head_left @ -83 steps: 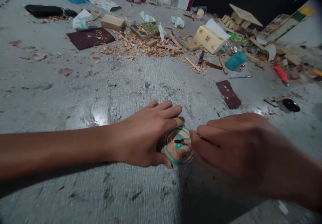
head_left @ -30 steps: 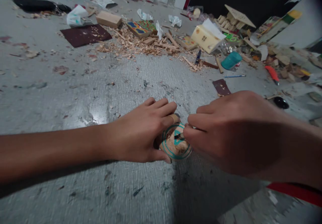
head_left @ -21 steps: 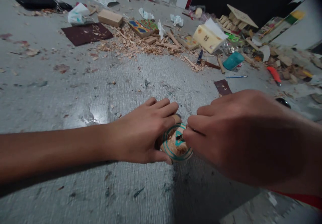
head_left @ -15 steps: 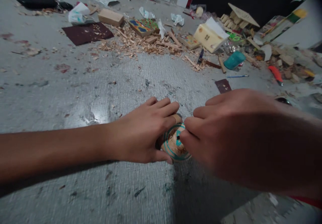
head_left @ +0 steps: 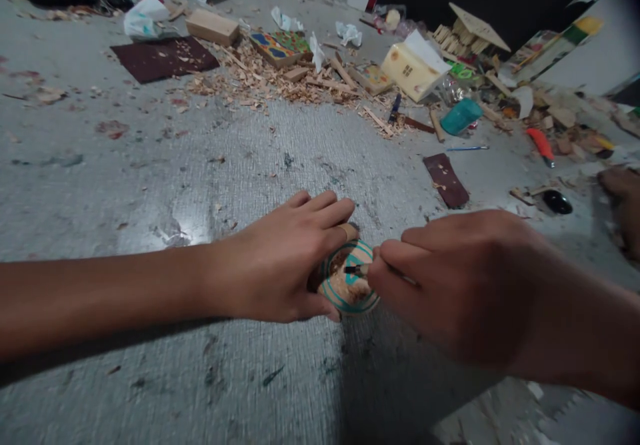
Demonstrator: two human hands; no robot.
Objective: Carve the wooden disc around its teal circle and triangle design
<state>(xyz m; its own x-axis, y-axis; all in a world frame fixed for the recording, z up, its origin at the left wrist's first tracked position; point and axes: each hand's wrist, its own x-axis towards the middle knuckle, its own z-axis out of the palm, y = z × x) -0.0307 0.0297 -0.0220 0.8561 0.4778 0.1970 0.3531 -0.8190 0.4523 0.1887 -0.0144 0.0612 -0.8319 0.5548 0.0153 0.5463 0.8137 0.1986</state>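
A small round wooden disc (head_left: 345, 290) with teal painted rings lies on the grey floor at the centre. My left hand (head_left: 280, 265) curls round its left side, fingers and thumb pressed against its edge. My right hand (head_left: 450, 285) comes in from the right and pinches a thin paintbrush (head_left: 356, 270). The brush's dark tip rests on the disc's face, beside a teal mark. Most of the brush handle is hidden inside my fingers.
Wood shavings (head_left: 270, 85), painted blocks, a cream toy house (head_left: 413, 71) and stick models litter the far floor. Dark sandpaper sheets lie at the far left (head_left: 163, 58) and to the right (head_left: 447, 180). A teal object (head_left: 460, 117) and an orange tool (head_left: 539, 143) sit far right.
My right hand drew back a little to the right, uncovering more of the disc and the brush tip. My left hand stayed in place.
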